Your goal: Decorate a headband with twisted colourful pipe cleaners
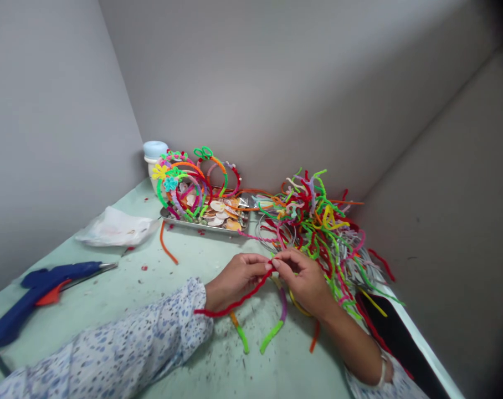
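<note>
A red pipe cleaner (239, 303) is pinched between the fingertips of both my hands, which meet near the middle of the table. My left hand (242, 277) grips it close to its upper end, and its long tail droops down and left past my wrist. Close against that grip, my right hand (303, 280) pinches the same end. Below my hands lies a headband wrapped in purple and green pipe cleaner (278, 327), partly hidden by them. An orange and green wrapped end (239, 332) also shows there.
A blue glue gun (47, 293) lies at the left, near a clear plastic bag (118, 227). Finished headbands stand in a metal tray (204, 226) of shell-like pieces. A tangled pile of pipe cleaners (318, 221) spreads at the right. Behind the tray stands a blue-lidded bottle (155, 149).
</note>
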`<state>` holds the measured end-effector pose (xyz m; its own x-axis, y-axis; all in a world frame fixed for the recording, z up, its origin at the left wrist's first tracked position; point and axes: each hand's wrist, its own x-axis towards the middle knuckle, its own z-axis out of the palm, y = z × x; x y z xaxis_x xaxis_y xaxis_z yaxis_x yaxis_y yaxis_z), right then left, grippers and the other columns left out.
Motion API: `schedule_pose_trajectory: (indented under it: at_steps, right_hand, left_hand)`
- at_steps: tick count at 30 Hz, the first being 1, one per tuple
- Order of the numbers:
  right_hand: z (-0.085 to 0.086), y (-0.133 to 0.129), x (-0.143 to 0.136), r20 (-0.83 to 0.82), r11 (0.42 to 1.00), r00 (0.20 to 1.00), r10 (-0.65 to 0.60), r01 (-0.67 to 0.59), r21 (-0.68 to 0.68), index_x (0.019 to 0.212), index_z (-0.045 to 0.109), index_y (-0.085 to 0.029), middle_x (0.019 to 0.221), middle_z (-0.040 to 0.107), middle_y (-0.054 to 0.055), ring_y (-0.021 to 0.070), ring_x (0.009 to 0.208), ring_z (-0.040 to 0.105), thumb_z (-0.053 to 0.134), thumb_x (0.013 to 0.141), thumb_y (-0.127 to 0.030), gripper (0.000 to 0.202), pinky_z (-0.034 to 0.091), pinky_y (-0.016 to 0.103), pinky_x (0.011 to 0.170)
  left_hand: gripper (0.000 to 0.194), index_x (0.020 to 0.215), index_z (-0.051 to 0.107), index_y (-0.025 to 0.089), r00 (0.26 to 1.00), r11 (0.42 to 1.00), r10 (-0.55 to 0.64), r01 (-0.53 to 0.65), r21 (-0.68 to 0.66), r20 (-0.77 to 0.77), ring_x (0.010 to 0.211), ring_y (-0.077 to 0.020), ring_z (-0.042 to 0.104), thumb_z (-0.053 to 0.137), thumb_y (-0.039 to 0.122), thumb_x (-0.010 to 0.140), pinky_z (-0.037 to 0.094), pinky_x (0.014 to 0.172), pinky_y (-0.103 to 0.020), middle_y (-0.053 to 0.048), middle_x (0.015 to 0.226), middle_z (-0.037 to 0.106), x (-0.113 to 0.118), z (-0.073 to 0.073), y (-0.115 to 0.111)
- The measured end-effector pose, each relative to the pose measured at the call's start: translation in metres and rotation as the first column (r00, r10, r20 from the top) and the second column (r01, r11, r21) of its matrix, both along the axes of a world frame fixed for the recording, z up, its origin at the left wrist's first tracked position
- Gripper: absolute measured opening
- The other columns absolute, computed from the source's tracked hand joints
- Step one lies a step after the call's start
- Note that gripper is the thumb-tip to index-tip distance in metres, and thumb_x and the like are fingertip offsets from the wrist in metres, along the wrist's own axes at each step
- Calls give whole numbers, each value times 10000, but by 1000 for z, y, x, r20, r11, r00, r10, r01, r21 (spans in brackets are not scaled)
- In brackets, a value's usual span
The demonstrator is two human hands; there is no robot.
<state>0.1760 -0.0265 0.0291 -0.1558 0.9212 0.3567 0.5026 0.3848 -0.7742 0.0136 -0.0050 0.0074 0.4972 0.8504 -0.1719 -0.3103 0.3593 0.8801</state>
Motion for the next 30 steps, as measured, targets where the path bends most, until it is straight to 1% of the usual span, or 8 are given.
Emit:
schedule_pose_trajectory:
  at_steps: [3,6,10,13,17,21,25,30]
  right_hand:
    - [6,0,2,105,999,994,21,-24,28,848,631,-195,757,600,16,146,667,556,519,856,-262,131,437,252,610]
    - [11,0,4,224,991,973,60,-85,104,961,629,-207,826,614,34,153,702,573,525,842,-218,158,455,265,650]
    - [14,-2,6,367,974,925,96,-164,158,975,634,-218,886,623,55,172,804,594,491,860,-191,185,463,280,720]
    - [15,-2,8,429,974,899,91,-170,149,949,637,-216,889,622,61,174,809,598,473,871,-204,182,461,279,720]
    - [17,-1,11,412,974,905,107,-179,141,893,637,-200,818,601,43,152,726,575,476,867,-204,163,438,259,656]
    - [20,2,14,337,973,925,174,-213,84,852,635,-201,764,578,20,141,692,549,481,863,-188,155,419,252,635]
    - [22,2,14,273,973,938,214,-229,23,826,634,-193,754,582,10,143,712,554,497,855,-180,140,417,258,660]
    - [24,1,14,220,964,940,260,-264,-12,828,631,-196,759,588,5,139,720,548,495,867,-177,142,415,259,674]
  left_hand:
    - [147,735,654,125,989,997,53,-45,61,-135,457,-57,382,679,262,688,262,473,-205,32,523,511,0,5,-1]
    - [137,699,627,139,970,990,100,-75,122,-221,417,-54,333,642,275,709,222,442,-206,54,461,456,0,9,-4]
    - [178,682,628,130,947,972,149,-87,218,-284,447,-61,351,646,307,703,238,455,-207,42,494,480,0,10,-5]
    - [212,686,630,126,951,971,137,-73,228,-279,464,-62,354,656,336,701,247,471,-210,37,517,491,0,8,-5]
    - [237,711,627,129,978,991,-24,51,125,-207,453,-59,372,668,362,706,243,466,-209,38,515,488,-2,8,-4]
    - [218,730,637,121,984,984,-176,176,-24,-4,484,-62,455,699,326,690,308,485,-198,12,582,533,-3,7,-1]
    - [173,730,651,110,968,962,-223,238,-134,115,506,-58,484,721,258,674,358,498,-186,-4,629,553,-4,5,1]
    - [130,719,638,96,962,940,-228,257,-224,148,482,-49,488,714,189,670,355,485,-169,-22,632,582,-6,7,1]
